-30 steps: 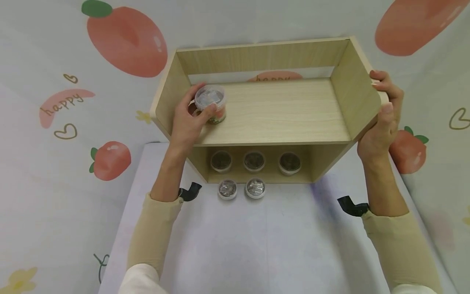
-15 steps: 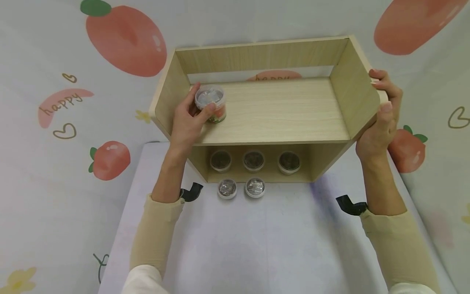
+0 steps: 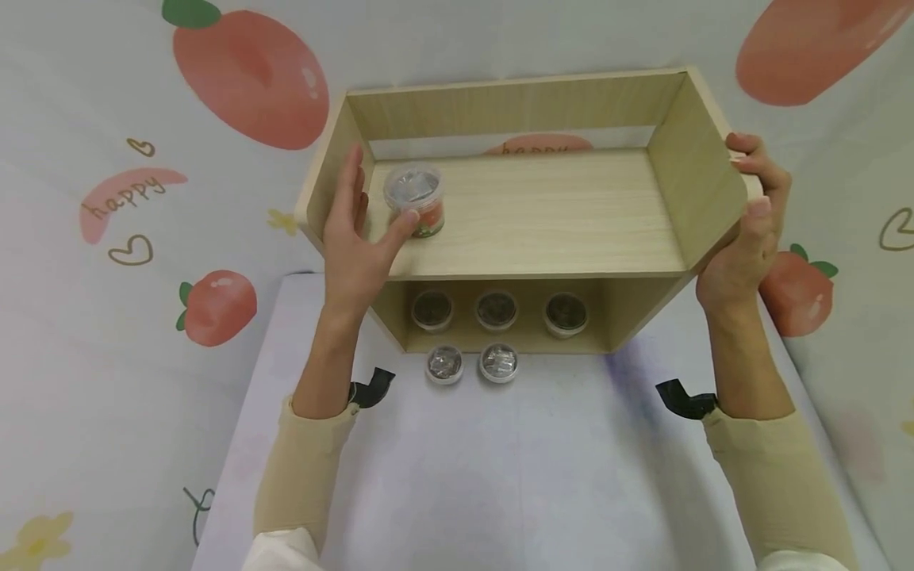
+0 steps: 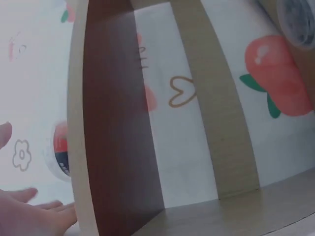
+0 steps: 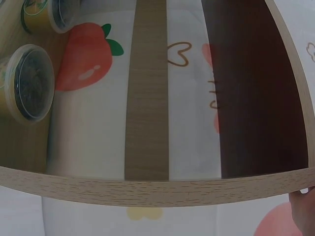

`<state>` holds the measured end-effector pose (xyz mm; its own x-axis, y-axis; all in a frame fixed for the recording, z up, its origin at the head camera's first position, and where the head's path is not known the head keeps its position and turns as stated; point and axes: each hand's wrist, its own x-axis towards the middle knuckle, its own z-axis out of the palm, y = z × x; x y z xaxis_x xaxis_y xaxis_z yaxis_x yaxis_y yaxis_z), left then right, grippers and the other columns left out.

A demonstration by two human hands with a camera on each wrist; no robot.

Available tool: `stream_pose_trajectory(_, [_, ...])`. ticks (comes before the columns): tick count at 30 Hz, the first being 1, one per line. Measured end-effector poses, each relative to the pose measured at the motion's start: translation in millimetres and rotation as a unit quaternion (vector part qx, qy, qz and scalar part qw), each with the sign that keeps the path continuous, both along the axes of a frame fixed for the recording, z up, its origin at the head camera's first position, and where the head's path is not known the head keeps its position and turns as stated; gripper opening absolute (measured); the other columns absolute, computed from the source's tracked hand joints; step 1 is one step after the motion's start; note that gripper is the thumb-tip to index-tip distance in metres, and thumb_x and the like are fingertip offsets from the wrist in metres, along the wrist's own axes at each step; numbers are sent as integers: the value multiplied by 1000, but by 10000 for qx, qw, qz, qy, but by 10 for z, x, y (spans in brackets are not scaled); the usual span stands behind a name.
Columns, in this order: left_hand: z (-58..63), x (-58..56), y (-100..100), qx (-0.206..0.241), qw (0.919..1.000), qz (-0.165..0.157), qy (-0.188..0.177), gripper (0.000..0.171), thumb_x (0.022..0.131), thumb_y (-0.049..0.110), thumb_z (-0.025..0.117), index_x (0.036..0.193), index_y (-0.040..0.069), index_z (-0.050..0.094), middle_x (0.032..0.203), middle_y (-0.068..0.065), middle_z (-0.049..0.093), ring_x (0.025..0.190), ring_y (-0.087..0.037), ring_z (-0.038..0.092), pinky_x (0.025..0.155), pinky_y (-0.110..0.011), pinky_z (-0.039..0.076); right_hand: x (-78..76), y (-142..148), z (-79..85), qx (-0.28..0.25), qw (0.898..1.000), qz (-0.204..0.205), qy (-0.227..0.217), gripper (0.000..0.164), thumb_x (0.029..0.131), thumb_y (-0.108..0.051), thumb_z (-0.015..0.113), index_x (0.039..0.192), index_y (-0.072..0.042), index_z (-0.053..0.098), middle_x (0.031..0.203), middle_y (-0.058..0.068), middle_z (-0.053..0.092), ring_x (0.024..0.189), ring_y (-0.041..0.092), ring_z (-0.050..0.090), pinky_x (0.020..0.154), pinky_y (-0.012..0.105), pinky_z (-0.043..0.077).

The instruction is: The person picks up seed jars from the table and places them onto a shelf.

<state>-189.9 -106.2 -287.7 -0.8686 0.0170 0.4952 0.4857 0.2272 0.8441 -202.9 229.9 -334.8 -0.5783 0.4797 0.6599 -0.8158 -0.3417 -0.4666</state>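
Note:
A clear lidded plastic cup [image 3: 414, 198] with a red and green label stands on the upper board at the left end of a pale wooden shelf [image 3: 550, 214]. My left hand [image 3: 357, 242] is beside it with fingers straight and spread away from the cup, the thumb tip overlapping its front. In the left wrist view the shelf board partly hides the cup [image 4: 60, 147], and gaps show between it and my left hand [image 4: 37, 214]. My right hand [image 3: 750, 226] grips the front edge of the shelf's right side panel; only a bit of that hand [image 5: 302, 211] shows in the right wrist view.
Three dark-lidded tubs [image 3: 496, 310] stand in a row in the lower compartment. Two smaller silvery-topped tubs [image 3: 498, 362] sit on the white table [image 3: 500, 476] before the shelf. A fruit-printed cloth [image 3: 214, 198] hangs behind.
My left hand has let go of the cup; its fingers have straightened and moved off to the left. The cup stays on the upper board. My right hand keeps its grip on the panel.

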Motion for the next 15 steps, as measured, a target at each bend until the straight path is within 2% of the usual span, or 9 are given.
stream_pose_trajectory(2, [1,53,-1,-22,9996,88,254,71,79,3,67,140,1,30,143,1,33,131,-8,27,106,-26,22,-7,-1,1,36,10000,-6,-1,46,74,-27,65,94,11,49,119,29,42,114,43,36,92,40,34])
stream_pose_trajectory(6, [-34,153,-25,428,9972,64,617,60,78,-2,64,133,-3,40,135,-4,43,127,-16,36,105,-34,26,-25,-16,1,105,9999,77,103,49,74,-28,66,95,12,48,120,30,41,116,43,35,93,42,33])
stream_pose_trajectory(9, [-69,219,-51,859,9923,-177,880,53,76,-6,63,126,-9,44,129,-11,48,122,-25,41,102,-42,31,-24,-16,-5,28,9998,134,115,49,74,-28,66,95,12,48,120,30,40,116,43,34,92,42,34])
stream_pose_trajectory(12, [-106,263,-69,988,9878,-388,1140,50,74,-9,63,120,-15,44,122,-21,50,116,-34,46,96,-49,35,-6,-7,-4,-18,10000,35,30,44,76,-25,65,94,11,48,119,30,41,116,43,35,92,41,34])
stream_pose_trajectory(15, [-151,288,-89,1019,9864,-422,1221,46,73,-9,64,115,-17,46,116,-27,51,111,-38,49,91,-51,38,8,-13,20,33,9999,-99,-41,41,77,-23,62,94,11,48,119,29,42,116,43,36,92,40,34])
